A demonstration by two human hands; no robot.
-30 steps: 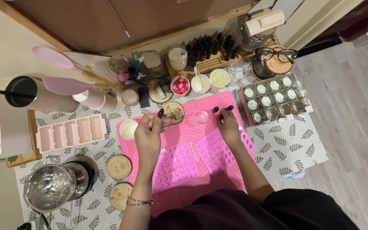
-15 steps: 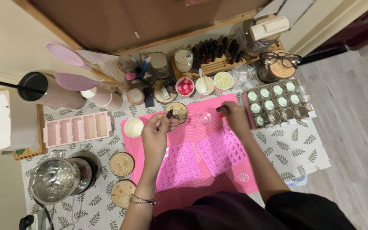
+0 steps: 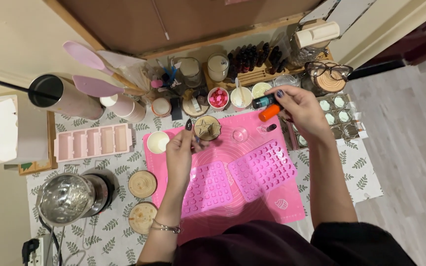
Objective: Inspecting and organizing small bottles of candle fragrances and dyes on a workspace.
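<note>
Over the pink mat [image 3: 232, 148], the right hand [image 3: 299, 108] holds a little bottle with an orange cap [image 3: 268, 112], the left hand [image 3: 183, 150] pinches something tiny, and both pink molds [image 3: 262, 170] look empty.

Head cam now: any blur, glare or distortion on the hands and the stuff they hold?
Head view: even indoor light with soft shadows; right hand and its small orange-capped bottle slightly soft, perhaps motion blur; left hand sharper; bright reflections on the shiny steel pot; table edges splay outward, wide-angle; dark sleeves at the bottom edge lack detail.
</note>
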